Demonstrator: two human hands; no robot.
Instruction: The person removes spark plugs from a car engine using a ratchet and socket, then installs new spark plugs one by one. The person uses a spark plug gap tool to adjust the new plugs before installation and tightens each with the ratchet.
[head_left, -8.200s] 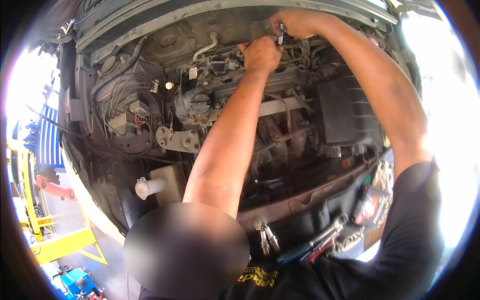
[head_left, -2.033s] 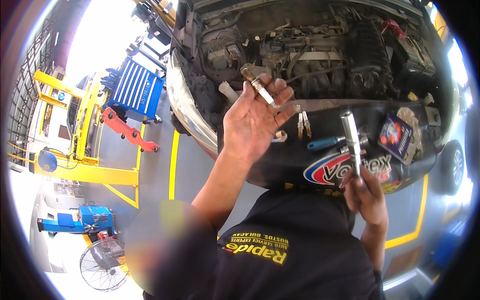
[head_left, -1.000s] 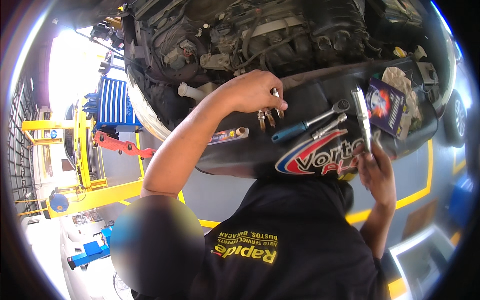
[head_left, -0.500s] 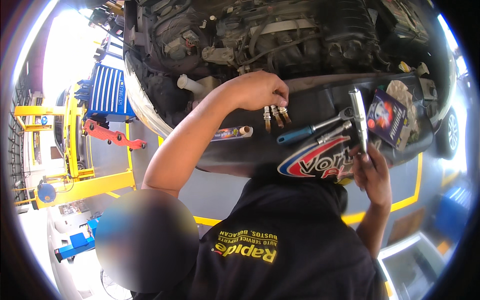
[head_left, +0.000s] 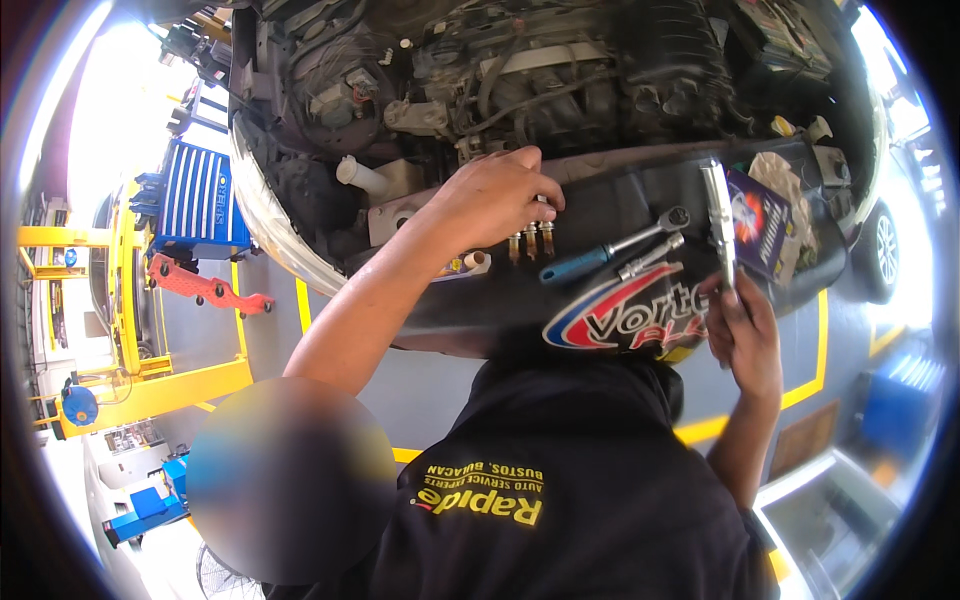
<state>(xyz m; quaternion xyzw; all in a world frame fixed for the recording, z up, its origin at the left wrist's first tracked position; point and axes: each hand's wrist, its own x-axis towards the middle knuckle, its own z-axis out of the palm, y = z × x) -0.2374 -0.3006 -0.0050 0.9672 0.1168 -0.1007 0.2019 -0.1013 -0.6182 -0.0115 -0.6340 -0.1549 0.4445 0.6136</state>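
Setting down spark plugs [head_left: 530, 242] on fender cover [head_left: 610, 205], left hand [head_left: 495, 195] pinching them; right hand [head_left: 745, 335] gripping long socket tool [head_left: 720, 220]. Next, probably releasing plugs upright.

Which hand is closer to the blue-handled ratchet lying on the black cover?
The left hand. It rests over the spark plugs, just left of the blue-handled ratchet. The right hand is farther off to the right, holding a long metal socket tool.

Black fender cover [head_left: 600, 215] draped over the car's front edge carries the loose items. Near its left end: three spark plugs [head_left: 530, 243] in a row, a small tube [head_left: 463, 266] just beside them. Toward the middle, a blue-handled ratchet [head_left: 612, 246] and an extension bar [head_left: 650, 256] lie side by side; a dark printed box [head_left: 760, 222] and a rag [head_left: 785, 180] sit at the right end.
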